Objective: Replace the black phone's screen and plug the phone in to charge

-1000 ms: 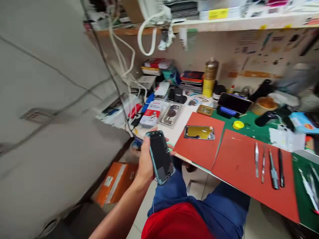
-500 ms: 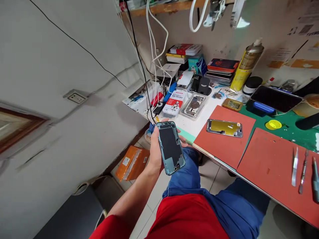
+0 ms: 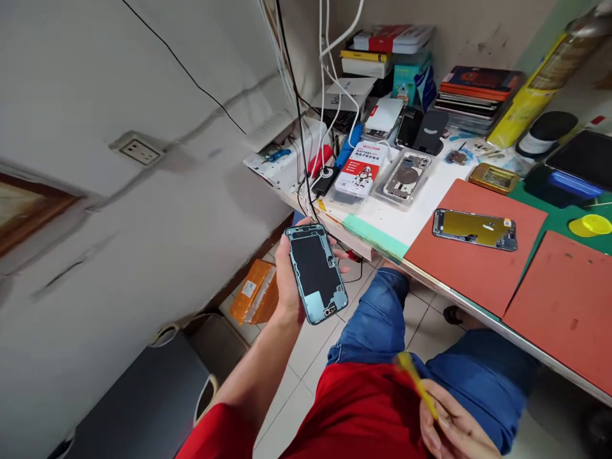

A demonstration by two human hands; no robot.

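Observation:
My left hand grips an opened phone housing with a teal frame and dark inside, held over the floor, left of the bench edge and above my left knee. My right hand sits low over my lap at the bottom of the view, fingers pinched on a thin yellow tool that points up and left and is blurred. A detached phone screen, gold back up, lies on a red mat on the bench.
The bench's left end is crowded: a battery box, a phone back in a clear tray, stacked boxes, cables hanging down the wall. An orange box lies on the tiled floor. A wall socket is at left.
The view swung down and left. My right hand has come into view at the bottom holding the yellow tool. My left hand still holds the phone housing, a little lower off the bench edge.

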